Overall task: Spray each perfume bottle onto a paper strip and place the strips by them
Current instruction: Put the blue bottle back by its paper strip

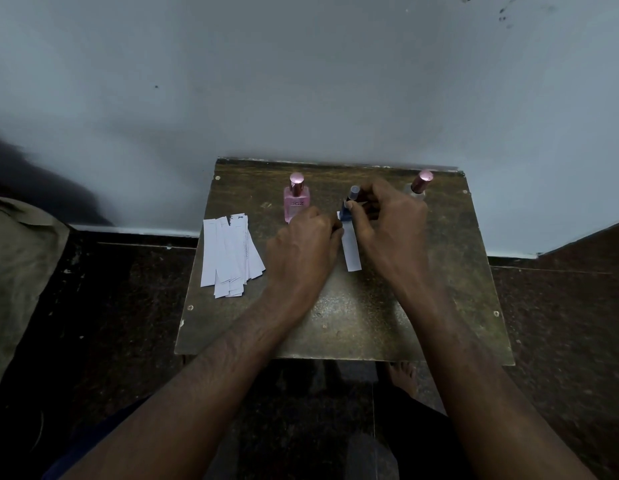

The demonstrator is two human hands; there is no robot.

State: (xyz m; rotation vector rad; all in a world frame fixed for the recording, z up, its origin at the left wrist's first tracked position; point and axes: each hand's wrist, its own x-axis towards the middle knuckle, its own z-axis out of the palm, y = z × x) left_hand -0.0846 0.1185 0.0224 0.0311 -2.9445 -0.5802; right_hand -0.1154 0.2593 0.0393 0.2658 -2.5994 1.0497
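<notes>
- Small wooden table [353, 323] set against a pale wall; three perfume bottles stand along its far side: pink bottle [296, 201] at left, blue bottle [348, 206] in the middle, clear bottle with a pink cap [418, 187] at right.
- Stack of spare paper strips [228, 254] lies fanned on the table's left part, well apart from the blue bottle.
- Right hand [387, 220] has its fingers curled round the blue bottle, index finger up near the grey cap. Whether the cap is on or the nozzle is exposed cannot be told.
- Left hand [304, 247] is curled, fingertips pinching the edge of a single paper strip [351, 249]; the strip runs from the bottle's base toward the person.
- No strip lies by the pink or the clear bottle, so the task looks to be at an early stage.
- Judged step: spraying the blue bottle onto this strip.
- To do it well: aim the nozzle at the strip's far end, keep the pinch away from the wetted part, press once and briefly, hold the bottle upright.
- Then lay the strip just beside the blue bottle, apart from the spare stack, so scents do not mix.
</notes>
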